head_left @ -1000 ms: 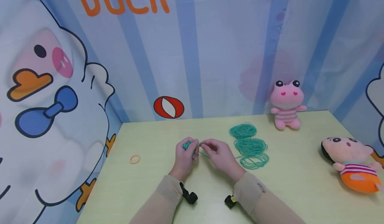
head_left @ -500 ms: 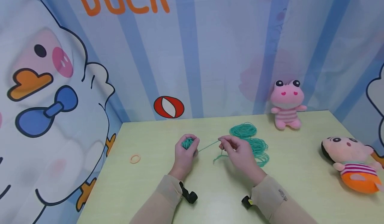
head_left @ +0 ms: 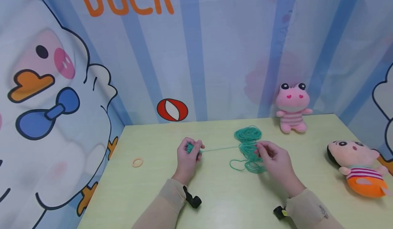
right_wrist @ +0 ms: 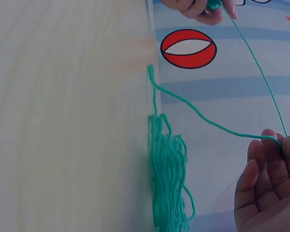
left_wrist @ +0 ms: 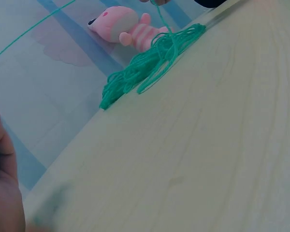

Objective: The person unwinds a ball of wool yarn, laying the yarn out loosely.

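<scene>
A small ball of green yarn (head_left: 190,148) is gripped in my left hand (head_left: 186,161), partly covered by the curled fingers. From it a taut strand (head_left: 219,149) runs right to my right hand (head_left: 277,164), whose thumb and forefinger pinch it; the right wrist view shows this pinch, with the other fingers loosely bent. A slack length of yarn (right_wrist: 208,118) drops from the pinch to the loose green yarn coils (head_left: 248,150) on the table. The right hand hovers at the coils' right side, hiding part of them. Only the edge of the left hand (left_wrist: 4,164) shows in the left wrist view.
An orange ring (head_left: 137,162) lies on the table's left part. A pink plush frog (head_left: 293,108) sits at the back right, and a plush doll (head_left: 357,167) lies at the right edge. A printed curtain (head_left: 221,51) hangs behind the table.
My right hand has moved away from the left hand to the right, drawing the strand out into a long taut line. The left hand stays nearly in place around the ball.
</scene>
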The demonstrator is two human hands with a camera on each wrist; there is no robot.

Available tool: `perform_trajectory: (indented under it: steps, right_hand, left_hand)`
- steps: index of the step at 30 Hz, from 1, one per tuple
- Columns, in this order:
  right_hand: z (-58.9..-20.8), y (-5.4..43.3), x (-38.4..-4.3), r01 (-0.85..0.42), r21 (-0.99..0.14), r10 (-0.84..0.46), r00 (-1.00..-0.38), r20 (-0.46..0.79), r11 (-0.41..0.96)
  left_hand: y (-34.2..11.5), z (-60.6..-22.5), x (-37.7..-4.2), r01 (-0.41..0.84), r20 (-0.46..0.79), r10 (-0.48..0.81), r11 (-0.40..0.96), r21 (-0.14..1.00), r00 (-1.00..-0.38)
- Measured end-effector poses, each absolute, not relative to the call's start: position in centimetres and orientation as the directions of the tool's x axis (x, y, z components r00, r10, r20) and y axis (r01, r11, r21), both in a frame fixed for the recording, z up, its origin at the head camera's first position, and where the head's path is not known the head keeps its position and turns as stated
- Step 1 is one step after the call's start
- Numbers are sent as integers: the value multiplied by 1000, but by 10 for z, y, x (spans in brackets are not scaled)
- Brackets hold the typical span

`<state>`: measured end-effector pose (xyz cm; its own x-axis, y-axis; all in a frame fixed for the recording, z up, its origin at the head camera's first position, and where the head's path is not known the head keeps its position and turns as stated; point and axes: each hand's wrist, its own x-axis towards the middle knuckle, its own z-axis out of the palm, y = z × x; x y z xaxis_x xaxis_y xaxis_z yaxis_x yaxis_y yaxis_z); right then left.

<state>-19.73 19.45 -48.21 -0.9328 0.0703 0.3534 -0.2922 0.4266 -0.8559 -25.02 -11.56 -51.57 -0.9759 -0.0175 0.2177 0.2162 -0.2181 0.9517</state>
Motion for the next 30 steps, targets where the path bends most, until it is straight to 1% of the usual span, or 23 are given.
perform_trajectory:
  steps: [6, 12, 17, 25, 27, 30]
  right_hand:
    - [-483, 224, -193, -241, -828, 81, -942, 324, 507]
    - [-483, 251, -189, -153, -764, 31, -975, 221, 627]
    - [-485, 268, -189, -92, -688, 25, -987, 158, 720]
    - [-490, 264, -193, -53, -606, -38, -999, 38, 794]
    - [-490, 260, -195, -52, -595, -48, -999, 21, 802]
    - [-488, 250, -197, -82, -576, -60, -997, 57, 813]
  left_hand:
    - [-117, -516, -250, 215, 212, -36, -212, 953, -977]
    - [-116, -516, -251, 222, 224, -22, -267, 938, -974]
    - [-115, -516, -251, 231, 235, -15, -247, 941, -972]
    - [-114, -515, -250, 181, 189, 18, -229, 957, -982]
    - [-113, -514, -250, 169, 187, 44, -263, 950, -981]
    - [-112, -512, -250, 139, 181, 101, -331, 934, -978]
